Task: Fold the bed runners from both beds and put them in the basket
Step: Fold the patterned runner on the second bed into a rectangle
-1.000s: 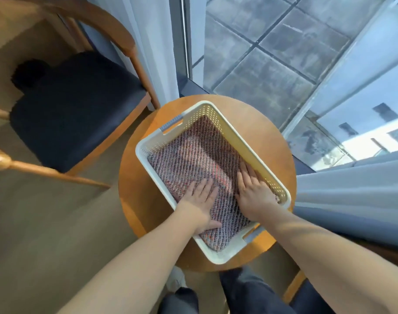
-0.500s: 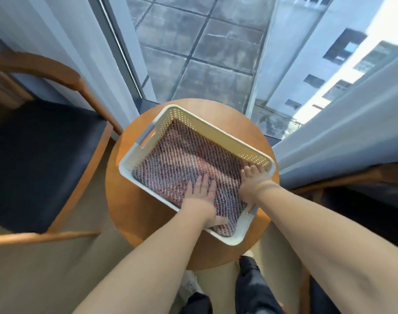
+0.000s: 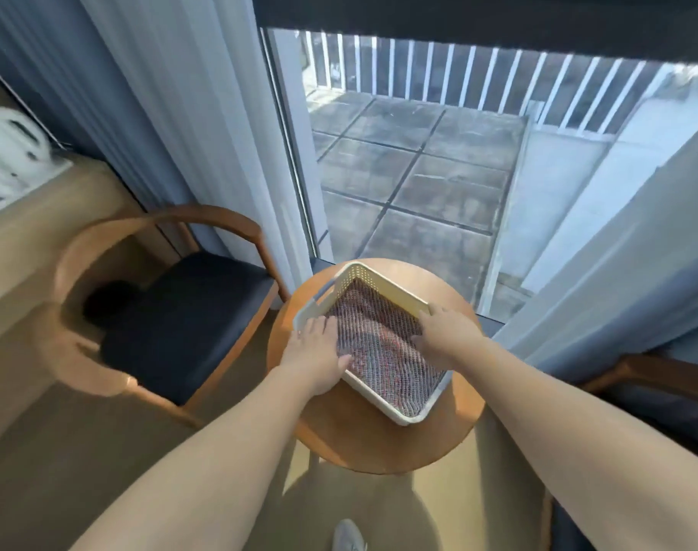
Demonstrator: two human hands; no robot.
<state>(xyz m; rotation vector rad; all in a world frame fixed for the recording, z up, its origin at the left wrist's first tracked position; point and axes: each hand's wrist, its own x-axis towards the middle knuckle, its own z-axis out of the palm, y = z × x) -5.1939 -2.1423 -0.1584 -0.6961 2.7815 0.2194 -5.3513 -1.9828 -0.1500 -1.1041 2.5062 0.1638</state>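
Note:
A cream plastic basket [image 3: 387, 281] with perforated walls sits on a small round wooden table [image 3: 363, 443]. A folded woven bed runner [image 3: 383, 363] in red and grey fills its inside. My left hand [image 3: 315, 353] lies flat over the basket's left rim, fingers straight on the runner's edge. My right hand [image 3: 442, 338] rests palm down on the runner by the basket's right wall, fingers reaching the far rim. Neither hand visibly grips anything.
A wooden armchair [image 3: 180, 312] with a dark seat stands to the left of the table. Curtains [image 3: 204, 125] hang on both sides of a glass door to a tiled balcony [image 3: 415, 177]. Another chair's arm [image 3: 657, 371] shows at the right. My shoe [image 3: 349, 536] is below.
The view has tilted up and pulled back. My hands slid apart, the left to the basket's left rim, the right to its right wall. The runner stays in the basket.

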